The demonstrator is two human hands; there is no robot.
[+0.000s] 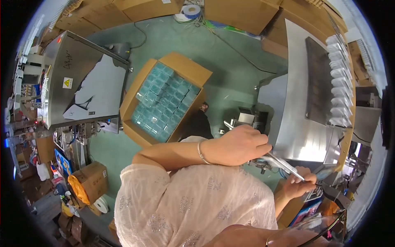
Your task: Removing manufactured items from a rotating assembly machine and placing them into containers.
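Note:
Across my front, my left hand (pixel 243 145) is closed in a fist around a long silver metal bar (pixel 284 164). One slim end of the bar pokes out beyond the fist. At its other end, beside the machine's near corner, the fingers of my right hand (pixel 299 183) are closed on the same bar. The bar slants between the two hands, and its exact kind cannot be made out. A stainless steel machine (pixel 294 136) stands just beyond my hands. Along its right side runs a row of white wrapped packs (pixel 340 86).
An open carton (pixel 142 138) of teal, clear-wrapped packs (pixel 164 99) stands on the green floor. At left is a steel cabinet (pixel 98 94). Cardboard boxes (pixel 242 14) line the far wall, near a cable reel (pixel 191 11). A brown carton (pixel 91 181) sits at lower left.

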